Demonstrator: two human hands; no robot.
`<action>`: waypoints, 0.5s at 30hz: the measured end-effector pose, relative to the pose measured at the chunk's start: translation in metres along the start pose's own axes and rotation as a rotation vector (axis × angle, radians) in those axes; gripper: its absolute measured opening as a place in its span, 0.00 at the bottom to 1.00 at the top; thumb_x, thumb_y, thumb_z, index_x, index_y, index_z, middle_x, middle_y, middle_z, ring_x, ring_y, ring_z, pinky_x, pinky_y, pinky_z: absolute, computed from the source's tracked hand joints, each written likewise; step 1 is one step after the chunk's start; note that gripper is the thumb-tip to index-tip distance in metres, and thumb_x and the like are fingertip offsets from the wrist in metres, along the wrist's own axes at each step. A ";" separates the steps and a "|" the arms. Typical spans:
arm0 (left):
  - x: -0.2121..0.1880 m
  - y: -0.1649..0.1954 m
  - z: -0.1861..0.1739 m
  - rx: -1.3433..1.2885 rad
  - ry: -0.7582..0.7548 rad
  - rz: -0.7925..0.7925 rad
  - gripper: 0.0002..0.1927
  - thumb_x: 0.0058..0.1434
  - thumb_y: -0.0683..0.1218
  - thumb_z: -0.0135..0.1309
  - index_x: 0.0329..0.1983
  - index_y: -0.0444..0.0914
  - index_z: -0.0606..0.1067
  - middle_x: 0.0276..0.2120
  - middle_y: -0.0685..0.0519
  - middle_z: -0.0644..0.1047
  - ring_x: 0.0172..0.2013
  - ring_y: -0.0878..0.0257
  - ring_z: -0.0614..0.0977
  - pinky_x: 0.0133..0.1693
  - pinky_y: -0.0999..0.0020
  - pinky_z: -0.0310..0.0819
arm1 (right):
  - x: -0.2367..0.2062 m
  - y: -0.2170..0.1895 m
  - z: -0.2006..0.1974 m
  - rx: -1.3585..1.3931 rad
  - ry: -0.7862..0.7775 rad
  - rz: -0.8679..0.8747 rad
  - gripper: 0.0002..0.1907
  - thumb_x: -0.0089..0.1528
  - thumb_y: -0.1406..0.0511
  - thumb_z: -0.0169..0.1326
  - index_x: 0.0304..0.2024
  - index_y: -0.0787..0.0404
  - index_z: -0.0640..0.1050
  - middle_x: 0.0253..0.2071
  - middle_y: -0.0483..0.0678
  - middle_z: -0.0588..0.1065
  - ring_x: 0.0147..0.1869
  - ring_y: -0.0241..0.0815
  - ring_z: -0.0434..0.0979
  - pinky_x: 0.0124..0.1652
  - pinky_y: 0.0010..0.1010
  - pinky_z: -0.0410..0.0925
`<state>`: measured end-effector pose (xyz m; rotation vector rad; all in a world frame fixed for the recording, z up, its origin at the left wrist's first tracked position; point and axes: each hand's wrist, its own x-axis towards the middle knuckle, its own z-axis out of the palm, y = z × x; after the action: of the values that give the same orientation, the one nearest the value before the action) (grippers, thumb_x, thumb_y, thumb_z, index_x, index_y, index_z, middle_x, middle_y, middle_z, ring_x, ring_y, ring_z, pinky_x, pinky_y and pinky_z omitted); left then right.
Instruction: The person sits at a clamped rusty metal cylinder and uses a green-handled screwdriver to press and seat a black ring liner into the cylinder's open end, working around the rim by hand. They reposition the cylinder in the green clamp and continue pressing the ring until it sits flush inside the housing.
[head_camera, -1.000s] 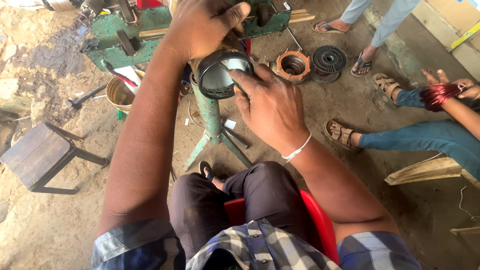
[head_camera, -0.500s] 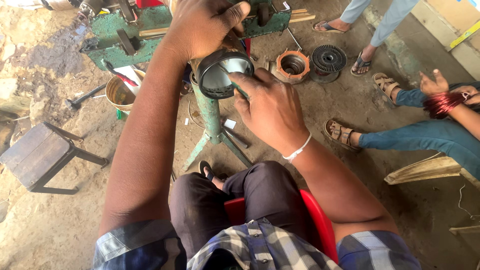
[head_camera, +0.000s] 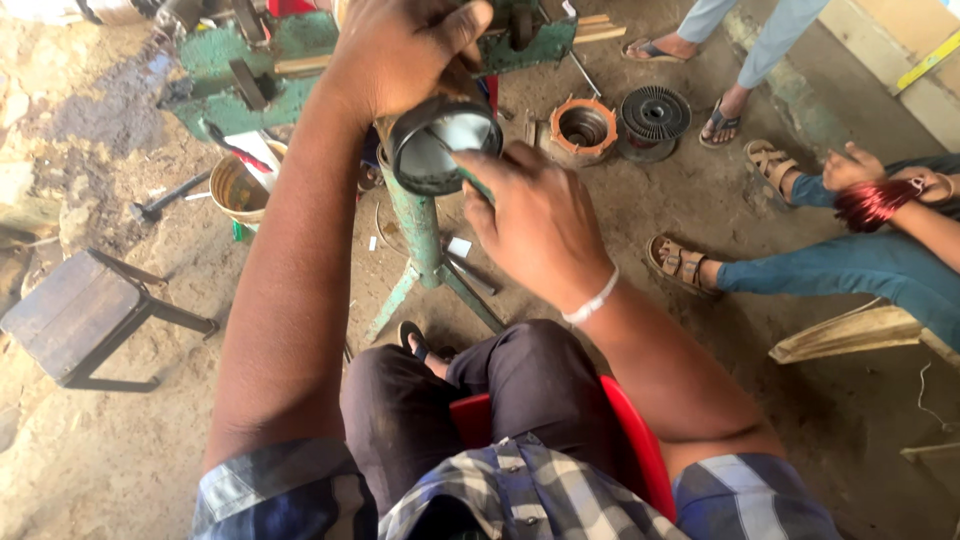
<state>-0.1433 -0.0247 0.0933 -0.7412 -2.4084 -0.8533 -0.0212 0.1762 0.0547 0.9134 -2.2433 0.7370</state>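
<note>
**Two hands on one dark ring at the green stand**

From the head view we count two hands of our own at work. Our left hand is closed over the far rim of one dark round ring, gripping it from above. Our right hand is half curled, its fingers pressed to the ring's near right edge. The ring sits atop one green stand, centre of the scene, just beyond our knees.

Round about we see one small stool at the left, one tin bowl left of the stand, and two round motor parts on the floor, far right. A seated person's hand holds one coil of red wire at the right edge.
</note>
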 end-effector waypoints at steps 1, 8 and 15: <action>0.000 0.000 -0.001 0.029 0.013 0.018 0.27 0.74 0.63 0.48 0.32 0.42 0.85 0.24 0.52 0.82 0.27 0.57 0.83 0.35 0.59 0.75 | -0.002 -0.002 -0.002 -0.013 -0.009 0.011 0.16 0.61 0.67 0.60 0.53 0.59 0.81 0.34 0.56 0.76 0.34 0.56 0.78 0.35 0.46 0.71; -0.002 0.001 -0.002 0.017 -0.024 -0.042 0.27 0.74 0.63 0.47 0.33 0.42 0.85 0.25 0.53 0.82 0.27 0.58 0.83 0.34 0.59 0.75 | 0.000 -0.001 0.001 -0.039 -0.003 -0.004 0.17 0.62 0.67 0.60 0.54 0.59 0.80 0.35 0.57 0.76 0.34 0.56 0.79 0.34 0.45 0.72; -0.005 0.000 -0.004 -0.010 0.007 0.027 0.27 0.75 0.63 0.47 0.36 0.40 0.84 0.28 0.54 0.83 0.30 0.59 0.85 0.37 0.61 0.77 | 0.003 0.002 0.011 0.003 -0.020 0.029 0.18 0.61 0.66 0.60 0.54 0.58 0.80 0.39 0.59 0.78 0.38 0.60 0.80 0.37 0.48 0.73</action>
<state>-0.1383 -0.0292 0.0934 -0.7710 -2.3844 -0.8562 -0.0280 0.1687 0.0487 0.8950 -2.2778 0.7477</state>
